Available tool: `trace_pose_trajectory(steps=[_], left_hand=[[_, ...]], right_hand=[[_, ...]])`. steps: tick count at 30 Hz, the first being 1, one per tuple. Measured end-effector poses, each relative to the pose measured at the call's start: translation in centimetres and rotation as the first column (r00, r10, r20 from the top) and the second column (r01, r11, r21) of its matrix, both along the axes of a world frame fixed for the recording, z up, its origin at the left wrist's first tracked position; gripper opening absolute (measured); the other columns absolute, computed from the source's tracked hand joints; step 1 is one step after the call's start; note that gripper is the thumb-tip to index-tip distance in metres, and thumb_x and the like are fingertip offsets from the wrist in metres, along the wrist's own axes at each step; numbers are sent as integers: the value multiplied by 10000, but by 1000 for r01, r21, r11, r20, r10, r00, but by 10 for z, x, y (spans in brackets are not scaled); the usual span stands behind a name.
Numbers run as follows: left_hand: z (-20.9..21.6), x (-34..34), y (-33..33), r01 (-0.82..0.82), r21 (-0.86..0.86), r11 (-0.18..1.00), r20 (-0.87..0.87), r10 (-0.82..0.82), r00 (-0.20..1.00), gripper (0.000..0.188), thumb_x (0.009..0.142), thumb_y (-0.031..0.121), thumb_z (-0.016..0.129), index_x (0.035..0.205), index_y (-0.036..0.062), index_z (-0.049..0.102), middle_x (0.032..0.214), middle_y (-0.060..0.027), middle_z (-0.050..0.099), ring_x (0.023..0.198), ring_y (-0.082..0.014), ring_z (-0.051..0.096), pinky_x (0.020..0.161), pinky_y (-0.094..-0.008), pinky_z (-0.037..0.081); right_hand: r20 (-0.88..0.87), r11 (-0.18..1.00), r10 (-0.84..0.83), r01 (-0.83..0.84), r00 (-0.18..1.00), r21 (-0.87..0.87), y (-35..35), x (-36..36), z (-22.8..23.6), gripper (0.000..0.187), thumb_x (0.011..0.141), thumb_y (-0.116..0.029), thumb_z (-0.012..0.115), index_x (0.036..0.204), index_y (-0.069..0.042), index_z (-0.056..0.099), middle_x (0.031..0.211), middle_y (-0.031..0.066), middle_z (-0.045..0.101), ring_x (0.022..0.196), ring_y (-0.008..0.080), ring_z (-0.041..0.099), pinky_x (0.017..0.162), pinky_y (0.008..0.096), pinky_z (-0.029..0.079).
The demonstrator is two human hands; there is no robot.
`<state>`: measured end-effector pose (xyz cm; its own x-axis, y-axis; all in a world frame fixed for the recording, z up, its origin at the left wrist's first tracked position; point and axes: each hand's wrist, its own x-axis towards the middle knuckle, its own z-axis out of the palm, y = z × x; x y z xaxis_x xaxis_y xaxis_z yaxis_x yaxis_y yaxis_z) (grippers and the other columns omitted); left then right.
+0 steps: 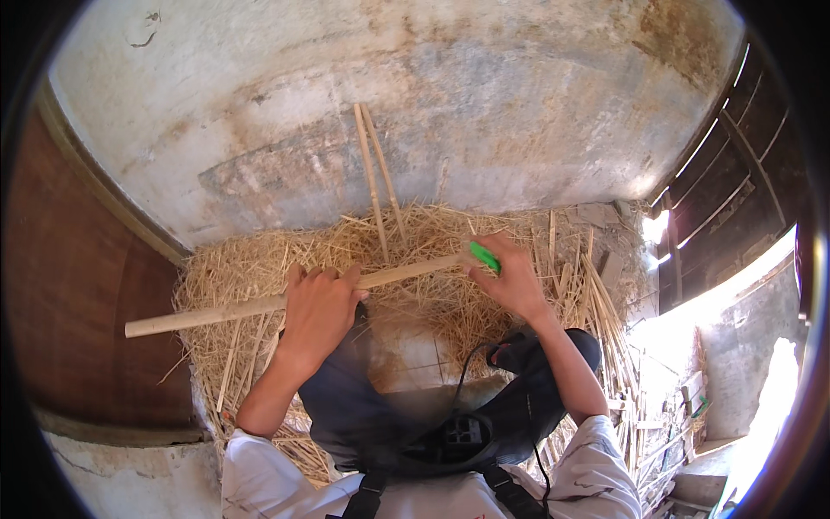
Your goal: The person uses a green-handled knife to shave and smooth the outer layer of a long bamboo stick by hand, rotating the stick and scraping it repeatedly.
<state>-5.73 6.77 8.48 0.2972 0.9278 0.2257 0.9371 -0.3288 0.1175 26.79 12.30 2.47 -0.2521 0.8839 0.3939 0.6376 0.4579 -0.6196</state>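
Observation:
A long pale wooden pole [207, 315] lies slantwise across my front, its left end lower than its right. My left hand [320, 304] is closed over the pole near its middle, above my left knee. At the pole's right end, my right hand [512, 278] is closed on a green-handled tool [484, 257]. The tool's working end is too blurred to make out, and the fingers cover part of its handle. Beneath the pole spreads a thick bed of straw-like shavings [259, 251].
Two thin sticks [370, 177] lean against the stained wall [519, 121] ahead. Long split strips [609, 333] are heaped to the right of my right knee. A brown wooden panel [95, 285] stands at the left. Slatted dark boards [726, 182] let in light at the right.

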Motion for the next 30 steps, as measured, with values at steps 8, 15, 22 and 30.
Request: trace_pose_trajectory(steps=[8,15,22,30], left_hand=[[39,14,33,178,180,967,-62,-169,984,261,926,226,801,1173,142,804,924,-58,706,915,-269,691,1097,-512,364],[62,41,61,248,599,762,104,-381,919,260,896,172,846,1134,83,795,1145,-77,656,1132,-265,651,1220,-565,253],[-40,39,88,-84,508,857,777,-413,476,529,937,181,844,1415,87,638,1319,-79,637,1259,-230,587,1087,-444,447],[-91,74,87,457,-20,889,971,-91,220,449,997,113,773,1428,72,654,1317,-62,701,1197,-166,651,959,-357,531]], right_hand=[[-36,980,113,-117,993,-161,-9,-12,-14,331,994,-270,777,1254,-68,749,1019,137,762,992,345,737,911,403,584],[-420,909,161,-300,893,-288,-2,-10,-53,336,1129,-323,608,1137,-22,756,948,62,790,696,139,641,640,334,516],[-633,607,-165,-428,756,-670,-14,-17,-17,382,1146,-375,560,1279,-56,724,973,68,783,489,17,343,461,224,296],[-662,620,-246,-410,708,-669,-21,-34,-31,378,1145,-341,560,1349,-47,683,1002,74,782,487,16,338,449,221,276]])
